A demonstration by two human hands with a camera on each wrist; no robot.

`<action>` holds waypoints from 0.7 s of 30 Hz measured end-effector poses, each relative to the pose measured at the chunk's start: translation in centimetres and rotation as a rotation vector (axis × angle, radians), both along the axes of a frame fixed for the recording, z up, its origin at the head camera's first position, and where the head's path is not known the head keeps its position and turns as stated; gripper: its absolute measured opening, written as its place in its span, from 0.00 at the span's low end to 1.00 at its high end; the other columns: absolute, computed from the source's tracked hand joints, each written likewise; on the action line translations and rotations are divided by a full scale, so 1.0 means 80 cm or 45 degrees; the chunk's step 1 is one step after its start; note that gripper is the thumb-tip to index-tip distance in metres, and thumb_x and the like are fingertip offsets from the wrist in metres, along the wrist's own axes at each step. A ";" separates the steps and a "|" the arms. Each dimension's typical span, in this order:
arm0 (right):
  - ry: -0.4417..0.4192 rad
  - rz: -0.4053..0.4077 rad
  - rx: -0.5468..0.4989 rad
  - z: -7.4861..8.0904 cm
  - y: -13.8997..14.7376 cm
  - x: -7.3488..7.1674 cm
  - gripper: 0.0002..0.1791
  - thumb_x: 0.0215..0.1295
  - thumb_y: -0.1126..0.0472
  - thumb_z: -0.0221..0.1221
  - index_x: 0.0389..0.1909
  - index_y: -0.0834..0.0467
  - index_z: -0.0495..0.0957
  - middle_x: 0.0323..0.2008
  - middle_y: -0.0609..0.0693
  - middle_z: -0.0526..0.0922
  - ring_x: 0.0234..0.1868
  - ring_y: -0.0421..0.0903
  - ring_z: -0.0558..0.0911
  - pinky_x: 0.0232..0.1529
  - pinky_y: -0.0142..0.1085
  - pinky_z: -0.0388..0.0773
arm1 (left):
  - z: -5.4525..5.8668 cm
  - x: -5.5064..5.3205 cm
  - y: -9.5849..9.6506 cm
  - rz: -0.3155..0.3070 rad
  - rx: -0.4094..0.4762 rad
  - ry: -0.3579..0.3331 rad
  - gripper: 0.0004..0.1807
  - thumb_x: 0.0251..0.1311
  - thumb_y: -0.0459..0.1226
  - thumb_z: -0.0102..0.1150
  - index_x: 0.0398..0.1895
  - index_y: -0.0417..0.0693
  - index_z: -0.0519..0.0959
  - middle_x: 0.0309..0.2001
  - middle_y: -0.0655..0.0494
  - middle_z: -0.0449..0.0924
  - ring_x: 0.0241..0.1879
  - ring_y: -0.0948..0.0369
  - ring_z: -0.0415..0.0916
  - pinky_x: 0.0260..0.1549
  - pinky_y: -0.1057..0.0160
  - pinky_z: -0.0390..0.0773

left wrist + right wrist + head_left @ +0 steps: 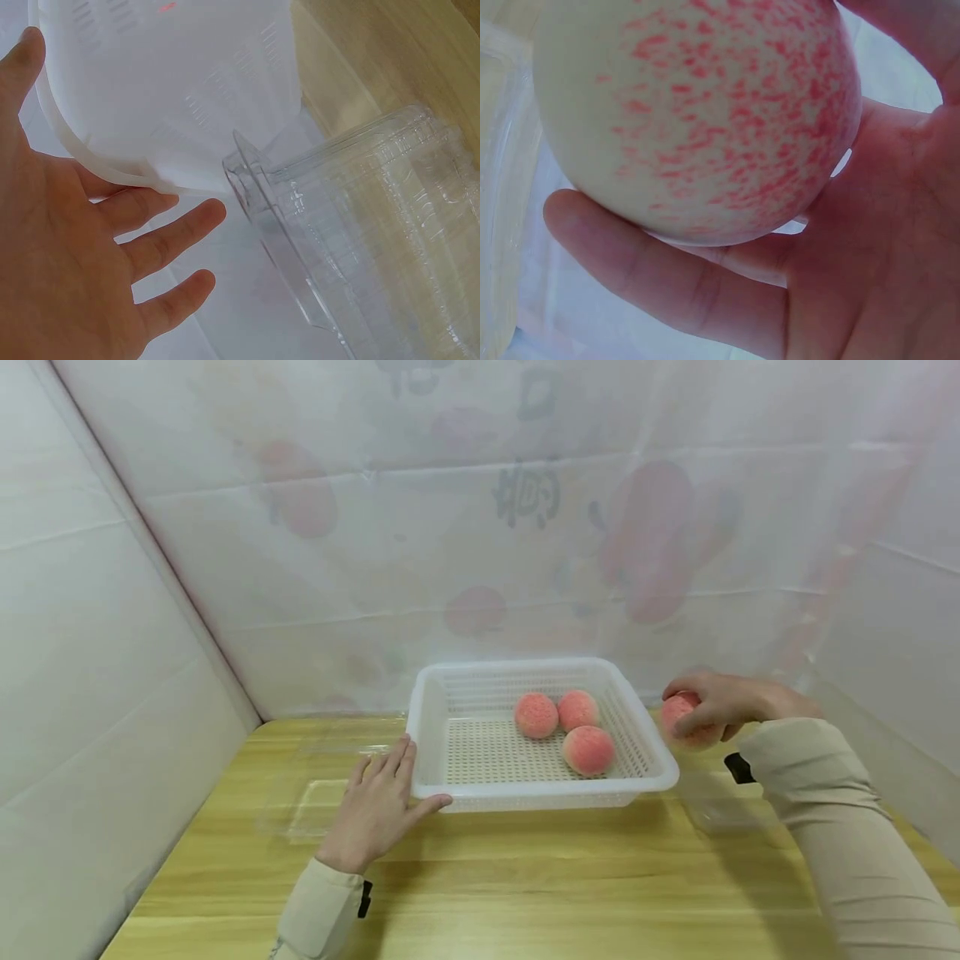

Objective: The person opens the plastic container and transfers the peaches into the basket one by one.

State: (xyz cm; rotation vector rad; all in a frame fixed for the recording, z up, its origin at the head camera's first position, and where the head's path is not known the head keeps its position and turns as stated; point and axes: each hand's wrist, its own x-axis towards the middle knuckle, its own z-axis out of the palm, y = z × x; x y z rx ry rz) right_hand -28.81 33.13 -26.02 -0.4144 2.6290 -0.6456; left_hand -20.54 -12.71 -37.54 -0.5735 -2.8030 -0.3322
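Observation:
A white plastic basket (525, 791) stands on the wooden table with three pink peaches inside: one peach (536, 716) near the middle, another peach (578, 710) beside it and a third peach (588, 751) in front. My left hand (378, 806) rests at the basket's left front corner, thumb along the front rim and fingers extended. The left wrist view shows those fingers (176, 240) spread and nearly straight against the basket's rim (112, 174). To the right of the basket, my right hand (723, 702) grips a peach (699, 741), pale with red speckles in the right wrist view.
A clear plastic container (315, 802) lies left of the basket, close by my left hand. Below my right hand is another clear container (723, 814). White printed sheeting (375, 568) encloses the table (540, 877) at the back and sides.

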 end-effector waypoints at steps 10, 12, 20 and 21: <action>-0.012 0.009 0.012 0.006 -0.005 -0.003 0.35 0.64 0.60 0.63 0.65 0.74 0.63 0.45 0.58 0.76 0.37 0.50 0.77 0.30 0.47 0.82 | -0.001 0.000 0.001 0.008 -0.005 0.027 0.50 0.66 0.62 0.56 0.73 0.28 0.62 0.72 0.34 0.63 0.66 0.38 0.68 0.66 0.34 0.61; -0.018 0.016 0.005 0.006 -0.007 -0.004 0.34 0.64 0.60 0.63 0.65 0.74 0.64 0.45 0.57 0.77 0.37 0.50 0.77 0.30 0.47 0.82 | -0.001 0.000 0.001 0.007 -0.009 0.022 0.50 0.66 0.62 0.56 0.73 0.28 0.61 0.73 0.34 0.63 0.67 0.38 0.67 0.66 0.35 0.61; -0.012 0.027 -0.011 0.004 -0.013 -0.008 0.35 0.64 0.58 0.63 0.66 0.74 0.63 0.46 0.57 0.78 0.38 0.50 0.78 0.30 0.47 0.83 | -0.002 -0.001 0.003 0.008 0.003 0.034 0.51 0.65 0.62 0.57 0.73 0.28 0.62 0.72 0.34 0.64 0.66 0.39 0.68 0.65 0.35 0.62; -0.013 0.026 -0.011 0.004 -0.014 -0.009 0.36 0.64 0.57 0.63 0.66 0.74 0.63 0.47 0.58 0.78 0.38 0.50 0.78 0.31 0.47 0.83 | -0.002 -0.001 0.003 0.007 0.003 0.034 0.51 0.66 0.62 0.57 0.73 0.28 0.62 0.72 0.34 0.64 0.66 0.39 0.68 0.65 0.35 0.62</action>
